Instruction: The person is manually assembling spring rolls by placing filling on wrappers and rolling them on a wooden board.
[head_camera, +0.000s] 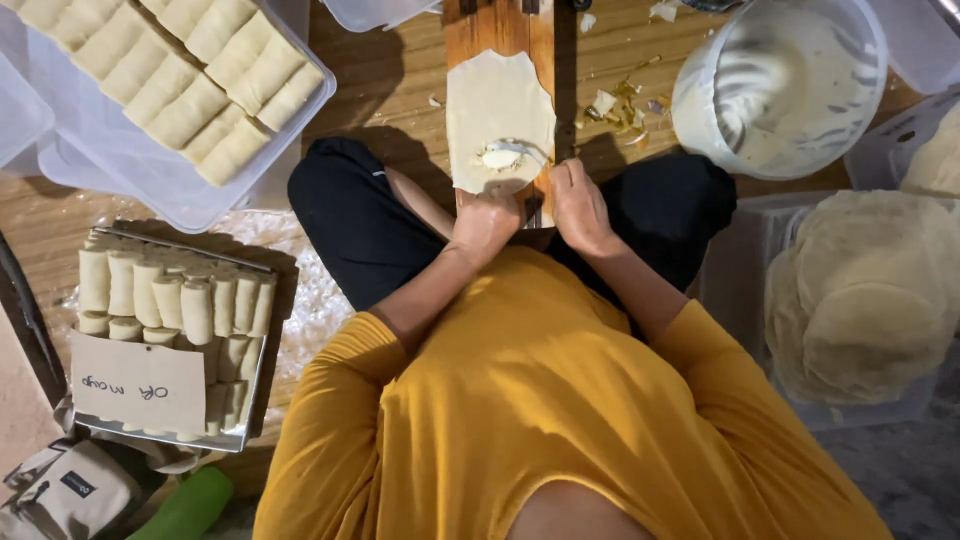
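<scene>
— How were the hands set?

— Both reached forward from the yellow sleeves, wrists close together. The left hand (487, 222) lay curled on the near edge of the thin wrapper (497, 110), fingers tucked under so I couldn't tell how firmly it pinched. The right hand (580, 205) rested just beside it at 3 o'clock, fingers bent down onto the wooden board (498, 30) at the wrapper's edge, holding nothing I could make out.

— And the wrapper itself?

— Flat on the board, straight ahead at 12 o'clock, with a dab of white filling (503, 156) near its close end, just beyond the knuckles.

— What lay around?

— At 1 to 2 o'clock a white bucket (700, 95) of creamy filling; scraps (618, 105) on the wooden surface between it and the board. At 3 o'clock a stack of round wrappers (865, 295). At 10 o'clock a clear plastic tub (170, 195) of finished rolls; at 8 o'clock a metal tray (255, 400) of more rolls, partly covered by a paper note (138, 385).

— Anything hidden?

— The black-clad knees flanked the board, whose near end the hands covered. The bucket and stack were cut off by the frame.
</scene>
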